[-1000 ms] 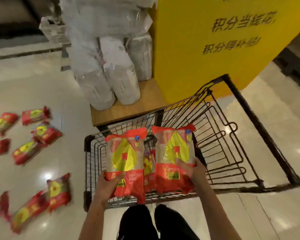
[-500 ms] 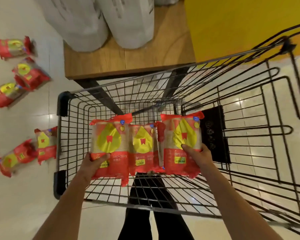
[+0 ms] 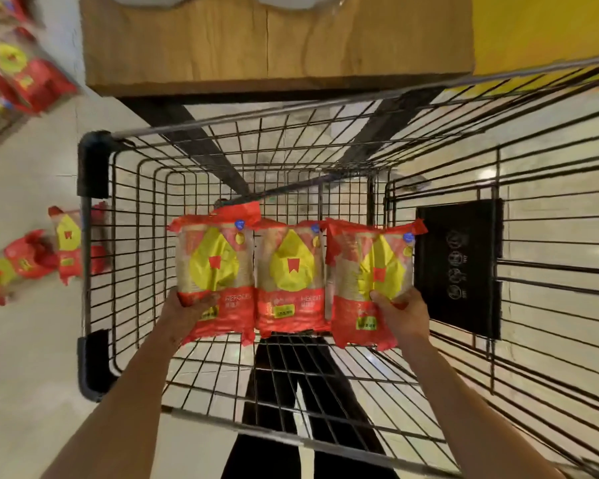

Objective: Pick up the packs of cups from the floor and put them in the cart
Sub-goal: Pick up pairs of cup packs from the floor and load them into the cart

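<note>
Three red-and-yellow packs side by side inside the cart [image 3: 94, 271], above its wire floor. Left pack [image 3: 215, 274] gripped at its lower left corner by the left hand [image 3: 184, 312], fingers closed round the edge. Right pack [image 3: 370, 281] gripped at its lower right by the right hand [image 3: 402, 316], thumb on the face. Middle pack [image 3: 291, 281] sits between them, edges touching both; whether it rests on the floor of the basket cannot be told. Open basket room lies ahead of and behind the packs. Black plate [image 3: 459, 267] just right of them. More packs [image 3: 32, 261] on the floor [image 3: 32, 375] left of the cart rim. Wooden shelf [image 3: 274, 46] beyond the front rim.
</note>
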`<state>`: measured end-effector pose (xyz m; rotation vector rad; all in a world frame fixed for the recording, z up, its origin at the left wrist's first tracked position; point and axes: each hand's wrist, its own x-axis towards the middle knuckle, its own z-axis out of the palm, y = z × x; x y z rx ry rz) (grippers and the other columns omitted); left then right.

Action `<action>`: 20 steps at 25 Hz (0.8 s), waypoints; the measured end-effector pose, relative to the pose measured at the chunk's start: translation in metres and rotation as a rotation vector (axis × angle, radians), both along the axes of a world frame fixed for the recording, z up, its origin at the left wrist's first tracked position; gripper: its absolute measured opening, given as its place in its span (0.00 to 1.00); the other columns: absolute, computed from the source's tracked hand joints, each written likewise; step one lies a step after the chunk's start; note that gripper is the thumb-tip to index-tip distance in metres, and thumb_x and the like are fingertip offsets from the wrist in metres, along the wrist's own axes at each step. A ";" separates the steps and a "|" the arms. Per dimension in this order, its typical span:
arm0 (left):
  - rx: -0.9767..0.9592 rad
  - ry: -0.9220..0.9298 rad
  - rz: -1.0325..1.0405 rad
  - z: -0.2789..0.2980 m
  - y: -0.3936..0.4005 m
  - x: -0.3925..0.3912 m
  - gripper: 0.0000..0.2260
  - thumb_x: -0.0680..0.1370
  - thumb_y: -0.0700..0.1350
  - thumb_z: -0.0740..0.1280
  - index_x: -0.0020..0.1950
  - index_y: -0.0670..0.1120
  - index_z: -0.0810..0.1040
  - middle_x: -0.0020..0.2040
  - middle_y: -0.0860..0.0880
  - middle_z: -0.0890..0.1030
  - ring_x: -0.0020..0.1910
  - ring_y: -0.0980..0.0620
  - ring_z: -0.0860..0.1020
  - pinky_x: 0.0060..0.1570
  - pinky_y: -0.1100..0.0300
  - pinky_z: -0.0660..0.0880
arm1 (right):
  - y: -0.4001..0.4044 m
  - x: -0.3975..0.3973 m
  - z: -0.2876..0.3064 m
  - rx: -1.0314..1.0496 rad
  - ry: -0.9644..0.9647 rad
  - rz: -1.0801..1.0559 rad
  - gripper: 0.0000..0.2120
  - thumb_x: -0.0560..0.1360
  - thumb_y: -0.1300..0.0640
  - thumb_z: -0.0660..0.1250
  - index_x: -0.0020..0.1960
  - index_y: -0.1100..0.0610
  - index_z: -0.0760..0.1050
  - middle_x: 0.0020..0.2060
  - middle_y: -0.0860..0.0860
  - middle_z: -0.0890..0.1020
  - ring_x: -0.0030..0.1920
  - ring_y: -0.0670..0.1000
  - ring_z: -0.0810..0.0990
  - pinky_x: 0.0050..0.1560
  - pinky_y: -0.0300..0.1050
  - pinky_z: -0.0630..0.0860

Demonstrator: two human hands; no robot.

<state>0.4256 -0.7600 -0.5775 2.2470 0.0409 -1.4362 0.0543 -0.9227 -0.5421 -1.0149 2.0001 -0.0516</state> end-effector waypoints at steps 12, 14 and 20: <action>0.174 -0.195 -0.305 -0.011 -0.015 0.014 0.45 0.57 0.60 0.84 0.66 0.41 0.73 0.59 0.42 0.79 0.60 0.40 0.78 0.58 0.45 0.78 | 0.013 0.016 -0.001 -0.155 0.223 0.089 0.21 0.71 0.46 0.78 0.56 0.57 0.77 0.50 0.56 0.81 0.50 0.60 0.81 0.46 0.53 0.78; 0.217 -0.292 -0.404 0.012 -0.033 0.003 0.42 0.63 0.52 0.84 0.69 0.38 0.68 0.62 0.39 0.75 0.63 0.38 0.74 0.60 0.44 0.75 | 0.010 0.016 0.008 -0.126 0.233 0.129 0.21 0.71 0.48 0.78 0.57 0.59 0.78 0.53 0.57 0.77 0.48 0.61 0.79 0.47 0.52 0.76; 0.182 -0.500 -0.605 0.075 -0.056 -0.051 0.40 0.72 0.54 0.73 0.77 0.42 0.58 0.75 0.39 0.65 0.74 0.38 0.64 0.70 0.41 0.67 | -0.018 0.020 0.058 -0.156 0.284 0.515 0.26 0.77 0.50 0.71 0.71 0.58 0.71 0.62 0.59 0.76 0.61 0.61 0.76 0.57 0.58 0.77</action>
